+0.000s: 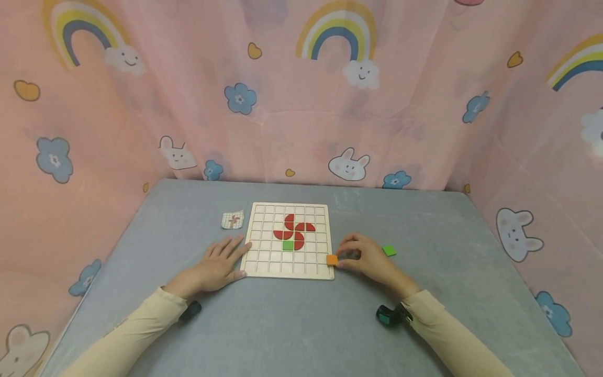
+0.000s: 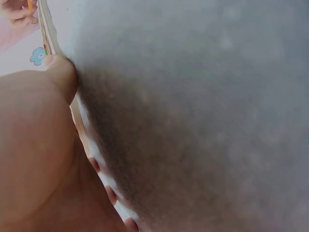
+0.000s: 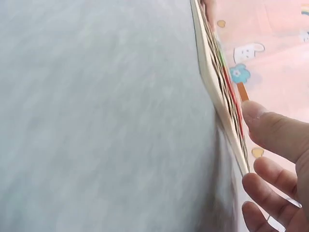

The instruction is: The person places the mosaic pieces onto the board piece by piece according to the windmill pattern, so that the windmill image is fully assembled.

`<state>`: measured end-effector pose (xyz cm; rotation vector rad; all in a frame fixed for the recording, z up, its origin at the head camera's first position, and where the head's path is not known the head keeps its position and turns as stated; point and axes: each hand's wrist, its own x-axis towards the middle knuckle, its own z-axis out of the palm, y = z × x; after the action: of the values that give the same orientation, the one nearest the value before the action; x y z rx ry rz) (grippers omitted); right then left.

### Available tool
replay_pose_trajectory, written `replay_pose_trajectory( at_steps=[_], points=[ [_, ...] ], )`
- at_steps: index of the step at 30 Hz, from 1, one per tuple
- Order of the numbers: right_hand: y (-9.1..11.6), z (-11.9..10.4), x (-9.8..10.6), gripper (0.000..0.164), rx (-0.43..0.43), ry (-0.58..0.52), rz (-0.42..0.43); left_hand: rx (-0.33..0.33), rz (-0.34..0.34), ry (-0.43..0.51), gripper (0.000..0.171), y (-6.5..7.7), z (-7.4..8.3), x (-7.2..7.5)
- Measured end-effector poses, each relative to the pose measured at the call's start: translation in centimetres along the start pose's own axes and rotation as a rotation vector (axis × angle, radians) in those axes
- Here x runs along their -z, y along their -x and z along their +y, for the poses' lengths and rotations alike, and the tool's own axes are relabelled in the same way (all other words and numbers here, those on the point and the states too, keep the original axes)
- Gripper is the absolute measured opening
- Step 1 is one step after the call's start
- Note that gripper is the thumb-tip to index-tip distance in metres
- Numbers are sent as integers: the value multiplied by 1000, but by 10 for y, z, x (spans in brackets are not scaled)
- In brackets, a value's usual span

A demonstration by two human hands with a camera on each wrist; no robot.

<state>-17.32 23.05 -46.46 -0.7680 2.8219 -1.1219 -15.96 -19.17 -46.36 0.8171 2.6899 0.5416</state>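
Observation:
A light wooden grid board (image 1: pixel 264 267) lies on the table. Near its middle sit several red curved pieces (image 1: pixel 299 241) in a pinwheel, with a green square tile (image 1: pixel 288 245) set just below them. My left hand (image 1: pixel 212 267) rests on the table, its fingers spread and touching the board's left edge. At the lower right edge my right hand (image 1: pixel 367 259) pinches an orange square tile (image 1: pixel 332 259) by one side. That tile (image 3: pixel 243 91) shows edge-on beyond the thumb in the right wrist view. Mostly palm and thumb (image 2: pixel 60 77) appear in the left wrist view.
Left of the board lies a small paper card (image 1: pixel 233 220) printed with a red pinwheel on a grid. A loose green tile (image 1: pixel 389 251) lies beside the right hand. Pink patterned curtains (image 1: pixel 282 141) border the grey table (image 1: pixel 292 330) at the back and sides.

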Motion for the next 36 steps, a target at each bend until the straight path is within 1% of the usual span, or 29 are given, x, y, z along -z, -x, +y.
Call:
replay_pose_trajectory(
  at_steps=[2, 7, 12, 17, 20, 24, 27, 33, 36],
  points=[
    [-4, -3, -3, 21, -2, 3, 8, -5, 5, 7, 72, 1, 2, 1],
    [-13, -13, -12, 22, -5, -16, 19, -14, 11, -6, 72, 1, 0, -1],
    [-20, -23, -21, 20, -7, -39, 30, -15, 13, 12, 73, -1, -1, -2],
    [-29, -32, -31, 19, 8, -67, 50, -2, 11, -27, 74, -2, -5, -6],
    [-34, -37, -39, 19, 24, -69, 68, -2, 11, -26, 74, -2, -7, -7],
    [-40, -42, -48, 18, 32, -59, 69, -16, 9, 5, 75, 0, -6, -5],
    [-43, -45, -53, 18, 37, -40, 74, -25, 11, 12, 75, 0, -6, -5],
    [-47, -51, -60, 19, 46, -8, 94, -14, 20, -34, 75, -3, -10, -11],
    [-49, -54, -63, 18, 22, -6, 81, -12, 18, -35, 74, -3, -9, -10]
  ],
)
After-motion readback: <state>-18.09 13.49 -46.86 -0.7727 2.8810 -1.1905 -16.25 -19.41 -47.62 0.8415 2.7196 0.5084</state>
